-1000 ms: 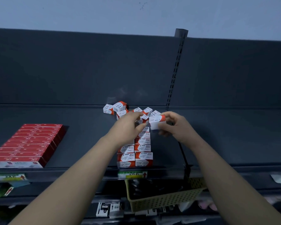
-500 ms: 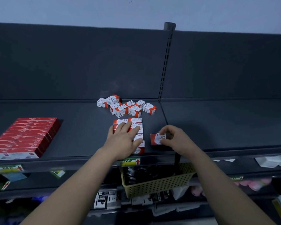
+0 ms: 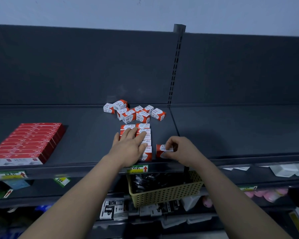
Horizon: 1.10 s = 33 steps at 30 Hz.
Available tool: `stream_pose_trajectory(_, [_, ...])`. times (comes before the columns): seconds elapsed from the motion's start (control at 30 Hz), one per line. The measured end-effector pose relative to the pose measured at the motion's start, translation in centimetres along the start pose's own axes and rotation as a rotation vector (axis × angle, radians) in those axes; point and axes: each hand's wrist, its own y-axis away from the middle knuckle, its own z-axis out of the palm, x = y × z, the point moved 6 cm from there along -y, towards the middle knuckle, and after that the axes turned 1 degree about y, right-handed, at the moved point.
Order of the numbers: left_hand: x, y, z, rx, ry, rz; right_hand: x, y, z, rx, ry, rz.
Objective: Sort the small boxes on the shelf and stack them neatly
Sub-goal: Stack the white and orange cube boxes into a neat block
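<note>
Several small red-and-white paper clip boxes lie in a loose heap [image 3: 135, 112] at the back of the dark shelf [image 3: 86, 135]. In front of them, two neat rows of the same boxes [image 3: 145, 133] run toward the shelf's front edge. My left hand [image 3: 129, 147] lies flat on these rows, fingers spread, covering most of the left row. My right hand [image 3: 179, 149] pinches one more box [image 3: 160, 150] just right of the rows, resting on the shelf near the front edge.
A block of flat red boxes [image 3: 29, 142] fills the shelf's left part. A slotted upright [image 3: 174, 69] divides the back panel. Below hang a yellow perforated basket [image 3: 164, 194], price labels [image 3: 137, 169] and lower shelves with small goods.
My right hand brought a box down from the heap to the shelf's front, right of the rows. My left hand left the heap and came down flat on the rows.
</note>
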Motion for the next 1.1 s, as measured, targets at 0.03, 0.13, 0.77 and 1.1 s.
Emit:
stream_pose_trajectory(0.03, [-0.3, 0.0, -0.2, 0.011, 0.005, -0.002, 0.0, -0.1, 0.0, 0.007, 0.009, -0.008])
stream_pose_trajectory(0.13, [-1.1, -0.1, -0.3, 0.014, 0.007, -0.025, -0.3, -0.3, -0.1, 0.003, -0.054, -0.037])
stream_pose_trajectory(0.77, [-1.5, -0.1, 0.0, -0.026, 0.002, -0.025, 0.8, -0.6, 0.7, 0.017, -0.374, -0.011])
stream_pose_trajectory(1.1, [-1.2, -0.3, -0.1, -0.023, 0.004, -0.007, 1.1, -0.2, 0.8, -0.102, -0.069, 0.014])
